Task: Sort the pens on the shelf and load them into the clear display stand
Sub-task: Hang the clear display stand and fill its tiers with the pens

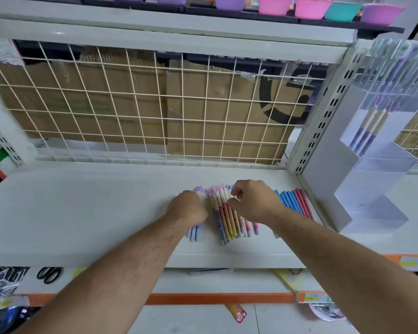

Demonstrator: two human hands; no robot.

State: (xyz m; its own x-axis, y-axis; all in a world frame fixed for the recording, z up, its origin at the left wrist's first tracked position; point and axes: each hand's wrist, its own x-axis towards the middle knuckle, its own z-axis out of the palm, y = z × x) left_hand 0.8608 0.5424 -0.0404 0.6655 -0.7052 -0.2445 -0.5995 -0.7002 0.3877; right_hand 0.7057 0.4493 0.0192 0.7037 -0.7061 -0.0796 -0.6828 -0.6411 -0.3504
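1. Your left hand (187, 206) is clenched, knuckles up, round a small bunch of purple pens (194, 233) just left of the mixed pile of pens (223, 213). Their caps stick out beyond the fist and their barrels point back toward you.
2. Your right hand (253, 203) sits on the right side of the pile with its fingers curled down onto the pens. You cannot tell whether it actually pinches one.
3. The pile lies on the white shelf (82, 208) near its front edge, between your two hands. Its pens lie side by side in purple, red, yellow and pink.
4. Right of the pile, past your right wrist, a row of blue pens (287, 201) lies flat, with a row of pink pens (304, 201) touching it on the far side.
5. The clear display stand (372, 165) stands upright well to the right of the pile. Its top tier holds several purple-and-beige pens, blurred.
6. Behind the pile a wire grid (130, 104) fronts flattened cardboard (106, 92).
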